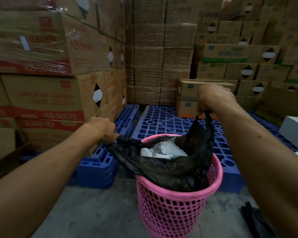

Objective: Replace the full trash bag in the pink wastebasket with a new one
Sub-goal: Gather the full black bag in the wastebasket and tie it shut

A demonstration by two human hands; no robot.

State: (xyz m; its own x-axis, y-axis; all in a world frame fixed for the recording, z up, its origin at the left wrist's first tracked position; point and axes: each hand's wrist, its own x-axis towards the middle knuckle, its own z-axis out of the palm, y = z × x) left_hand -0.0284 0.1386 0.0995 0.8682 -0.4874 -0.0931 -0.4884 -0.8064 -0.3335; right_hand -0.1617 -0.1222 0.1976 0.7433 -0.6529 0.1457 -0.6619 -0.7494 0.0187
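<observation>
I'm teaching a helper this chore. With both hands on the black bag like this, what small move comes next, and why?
Probably bring the left hand toward the right hand to close the black bag. Its mouth gapes, white trash shows, and its body sits in the pink wastebasket.

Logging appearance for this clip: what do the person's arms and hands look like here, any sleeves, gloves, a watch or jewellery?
Both forearms are bare up to the frame's edge: no sleeves show. The left hand and right hand are ungloved. No watch, bracelet or ring is visible on either, though the fingers are partly hidden. No markings or tattoos can be made out.
</observation>
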